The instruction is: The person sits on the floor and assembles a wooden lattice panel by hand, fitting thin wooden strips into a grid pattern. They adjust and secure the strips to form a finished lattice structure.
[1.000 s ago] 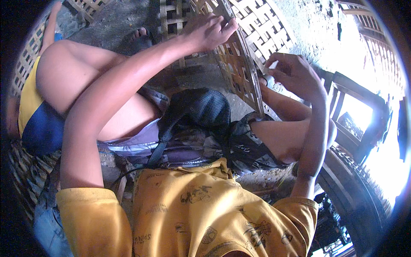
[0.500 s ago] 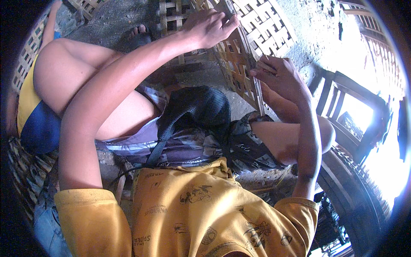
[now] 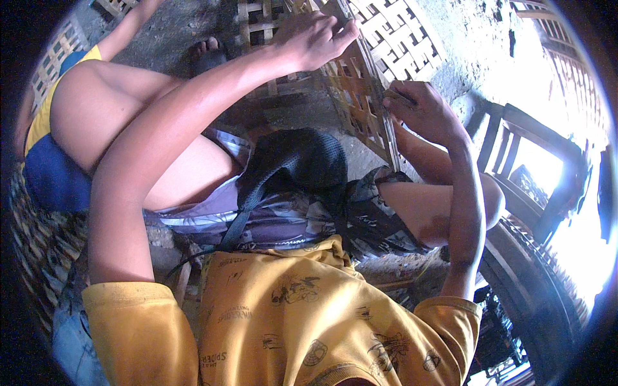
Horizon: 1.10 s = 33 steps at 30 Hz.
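Note:
A woven bamboo basket with an open lattice of flat strips stands tilted between my knees, its rim edge running from the top down toward my lap. My left hand is closed at the upper part of that rim, thumb lying along the edge. Lower down, my right hand is curled with its fingertips against the same rim. A thin dark piece shows between its fingers, too small and shaded to name. The basket's far side shows a bright, sunlit weave.
To my left sits another person in yellow and blue, one bare arm stretched forward. More lattice weave lies beyond my left forearm. A dark wooden chair stands at the right in strong glare. A black mesh cloth rests on my lap.
My right hand has curled more tightly and shifted slightly at the rim. My left hand stays in place. The other person's arm and body at the left have moved.

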Each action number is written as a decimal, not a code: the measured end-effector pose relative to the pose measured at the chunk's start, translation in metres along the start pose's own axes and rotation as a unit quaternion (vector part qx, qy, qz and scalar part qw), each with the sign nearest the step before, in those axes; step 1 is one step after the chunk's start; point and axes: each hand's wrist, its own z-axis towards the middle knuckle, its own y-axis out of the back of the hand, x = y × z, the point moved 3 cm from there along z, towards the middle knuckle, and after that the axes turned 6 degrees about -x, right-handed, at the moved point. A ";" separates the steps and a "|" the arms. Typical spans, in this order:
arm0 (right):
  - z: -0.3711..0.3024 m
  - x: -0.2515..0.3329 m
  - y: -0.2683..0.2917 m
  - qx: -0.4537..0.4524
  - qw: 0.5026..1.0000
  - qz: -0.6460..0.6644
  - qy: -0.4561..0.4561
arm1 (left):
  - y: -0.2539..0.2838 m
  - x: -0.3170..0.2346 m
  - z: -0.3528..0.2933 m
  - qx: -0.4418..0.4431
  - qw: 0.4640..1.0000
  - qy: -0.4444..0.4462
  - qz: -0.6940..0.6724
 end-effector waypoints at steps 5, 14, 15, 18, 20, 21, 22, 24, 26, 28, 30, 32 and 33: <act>-0.001 0.012 0.012 0.052 0.994 -0.028 -0.087 | -0.010 0.012 0.002 -0.193 0.977 -0.091 0.008; -0.005 -0.001 0.011 0.015 0.997 -0.061 -0.047 | -0.009 0.014 0.001 -0.167 0.980 -0.111 0.008; 0.002 -0.003 0.004 0.017 0.997 -0.055 -0.046 | -0.007 0.021 -0.002 -0.153 0.983 -0.095 0.030; -0.005 0.013 0.013 0.013 0.998 -0.044 -0.049 | -0.016 0.021 0.011 -0.167 0.976 -0.132 0.043; -0.005 0.009 0.005 0.002 0.998 -0.005 -0.064 | -0.013 0.013 0.009 -0.175 0.976 -0.127 0.039; -0.005 0.006 0.002 -0.004 0.997 0.013 -0.072 | -0.013 0.011 0.005 -0.169 0.980 -0.105 0.025; -0.002 0.004 0.001 0.006 0.998 0.018 -0.068 | -0.007 0.008 0.001 -0.166 0.983 -0.082 0.014; 0.002 0.000 0.001 0.025 0.998 0.025 -0.061 | -0.014 0.016 0.003 -0.189 0.978 -0.088 0.019; 0.001 -0.002 0.001 0.015 0.998 0.015 -0.055 | -0.013 0.012 0.003 -0.195 0.976 -0.088 0.030; -0.001 0.002 0.004 0.004 0.999 -0.015 -0.051 | -0.010 0.008 0.002 -0.185 0.978 -0.081 0.051; -0.007 0.017 0.011 -0.009 0.996 -0.067 -0.050 | -0.010 0.004 0.003 -0.199 0.975 -0.097 0.016; 0.001 0.038 0.010 0.008 0.992 -0.097 -0.084 | -0.008 0.012 -0.003 -0.204 0.975 -0.086 0.024; 0.004 0.042 0.008 0.017 0.988 -0.112 -0.101 | -0.006 0.017 -0.006 -0.199 0.976 -0.075 0.041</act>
